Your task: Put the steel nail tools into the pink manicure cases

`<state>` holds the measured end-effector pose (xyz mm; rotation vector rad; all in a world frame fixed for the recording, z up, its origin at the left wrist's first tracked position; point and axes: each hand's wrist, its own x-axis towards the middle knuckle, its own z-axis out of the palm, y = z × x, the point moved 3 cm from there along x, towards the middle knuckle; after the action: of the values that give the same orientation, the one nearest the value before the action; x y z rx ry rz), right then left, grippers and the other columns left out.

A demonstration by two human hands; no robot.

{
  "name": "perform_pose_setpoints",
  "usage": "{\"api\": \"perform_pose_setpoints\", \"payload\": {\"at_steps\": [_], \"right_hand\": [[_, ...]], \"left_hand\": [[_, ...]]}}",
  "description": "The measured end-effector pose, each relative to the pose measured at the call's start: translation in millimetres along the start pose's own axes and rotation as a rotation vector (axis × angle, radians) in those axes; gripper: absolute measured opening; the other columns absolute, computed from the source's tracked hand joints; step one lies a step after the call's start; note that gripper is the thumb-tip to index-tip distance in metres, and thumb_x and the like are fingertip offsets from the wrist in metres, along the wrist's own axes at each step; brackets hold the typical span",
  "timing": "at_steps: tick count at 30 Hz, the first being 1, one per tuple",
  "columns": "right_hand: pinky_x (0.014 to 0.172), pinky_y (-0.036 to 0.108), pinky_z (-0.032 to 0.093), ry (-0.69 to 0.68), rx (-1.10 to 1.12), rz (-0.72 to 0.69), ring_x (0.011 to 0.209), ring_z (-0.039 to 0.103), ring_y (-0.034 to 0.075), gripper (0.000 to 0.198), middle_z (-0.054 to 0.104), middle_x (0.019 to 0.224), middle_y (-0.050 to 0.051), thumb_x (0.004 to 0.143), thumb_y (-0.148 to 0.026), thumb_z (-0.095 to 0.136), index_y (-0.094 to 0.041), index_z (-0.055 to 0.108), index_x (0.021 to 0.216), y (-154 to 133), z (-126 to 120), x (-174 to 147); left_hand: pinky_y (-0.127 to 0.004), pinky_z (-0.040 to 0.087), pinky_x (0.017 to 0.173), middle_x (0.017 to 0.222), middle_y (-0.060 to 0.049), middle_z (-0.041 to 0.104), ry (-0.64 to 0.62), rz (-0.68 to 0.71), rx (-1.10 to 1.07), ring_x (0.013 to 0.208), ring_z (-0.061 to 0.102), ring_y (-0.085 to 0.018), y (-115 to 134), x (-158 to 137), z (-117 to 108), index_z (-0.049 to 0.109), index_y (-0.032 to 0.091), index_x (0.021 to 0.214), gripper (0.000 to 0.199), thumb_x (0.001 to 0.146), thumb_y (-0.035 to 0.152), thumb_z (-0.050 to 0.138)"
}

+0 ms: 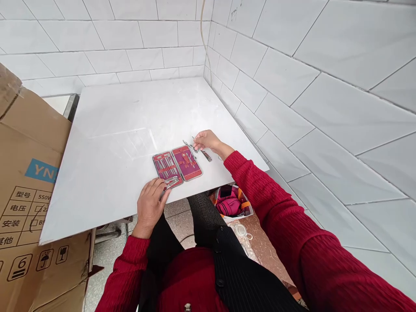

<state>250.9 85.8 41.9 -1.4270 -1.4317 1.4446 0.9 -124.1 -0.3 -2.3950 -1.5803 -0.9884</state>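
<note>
An open red manicure case (pixel 186 174) lies on the white table, with slim metal tools under straps in both halves. My left hand (pixel 152 203) holds the case's near left corner between fingers and thumb, beside a nail clipper (pixel 171 181) lying on that half. Above the far right edge of the case, my right hand (pixel 206 140) pinches a thin metal manicure tool (pixel 192 151). Its exact kind is too small to make out. Just under this hand another nail clipper (pixel 206 155) lies on the table, near other metal tools (pixel 186 143) partly hidden by my fingers.
The white tabletop (pixel 117 112) meets tiled walls (pixel 279 86) at the back and right. A large cardboard box (pixel 29 147) stands against the left side. Below the front edge, a bag with pink cloth (pixel 229 203) sits near my legs, with a white round item (pixel 240 229) beside it.
</note>
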Motion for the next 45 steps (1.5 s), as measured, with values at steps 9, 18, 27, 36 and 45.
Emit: {"api": "perform_pose_setpoints", "payload": {"at_steps": [9, 18, 27, 36, 45], "right_hand": [[0.055, 0.017, 0.047, 0.09, -0.309, -0.215, 0.058, 0.065, 0.01, 0.009, 0.069, 0.067, -0.001, 0.089, -0.012, 0.062, -0.016, 0.063, 0.082, -9.1, 25.5, 5.4], [0.077, 0.023, 0.049, 0.073, -0.564, -0.38, 0.081, 0.068, 0.014, 0.021, 0.074, 0.086, -0.001, 0.083, -0.007, 0.059, -0.017, 0.071, 0.097, -13.2, 49.6, -8.3], [0.065, 0.023, 0.05, 0.137, -0.386, -0.216, 0.066, 0.068, 0.014, 0.026, 0.073, 0.074, -0.002, 0.085, -0.013, 0.066, -0.017, 0.064, 0.111, -6.5, 22.0, -5.0], [0.076, 0.025, 0.055, 0.068, -0.449, -0.166, 0.072, 0.071, 0.015, 0.026, 0.071, 0.067, -0.003, 0.083, -0.012, 0.069, -0.016, 0.07, 0.109, 0.7, 23.5, -7.4], [0.078, 0.029, 0.059, 0.041, -0.479, -0.173, 0.058, 0.068, 0.014, 0.026, 0.068, 0.059, -0.003, 0.081, -0.009, 0.068, -0.016, 0.077, 0.105, 3.5, 27.7, -0.1]], "left_hand": [[-0.046, 0.05, 0.103, 0.119, -0.009, 0.072, -0.021, -0.018, -0.009, 0.118, 0.065, -0.028, 1.7, 3.5, -0.9, 0.066, 0.022, 0.107, 0.017, 0.101, 0.035, 0.056], [-0.047, 0.051, 0.103, 0.121, -0.01, 0.072, -0.019, -0.011, -0.01, 0.119, 0.064, -0.029, 2.0, 2.9, -1.2, 0.066, 0.022, 0.11, 0.019, 0.101, 0.035, 0.056], [-0.047, 0.052, 0.102, 0.12, -0.009, 0.072, -0.018, -0.012, 0.0, 0.119, 0.065, -0.028, 2.4, 4.1, -0.9, 0.066, 0.023, 0.11, 0.019, 0.101, 0.036, 0.056], [-0.046, 0.051, 0.102, 0.119, -0.01, 0.072, -0.011, 0.001, -0.005, 0.118, 0.065, -0.028, 3.3, 4.6, -1.3, 0.065, 0.021, 0.108, 0.017, 0.101, 0.034, 0.057], [-0.046, 0.051, 0.102, 0.12, -0.01, 0.072, -0.028, -0.013, -0.008, 0.119, 0.064, -0.028, 2.0, 4.2, -0.8, 0.065, 0.022, 0.106, 0.016, 0.101, 0.034, 0.057]]}}
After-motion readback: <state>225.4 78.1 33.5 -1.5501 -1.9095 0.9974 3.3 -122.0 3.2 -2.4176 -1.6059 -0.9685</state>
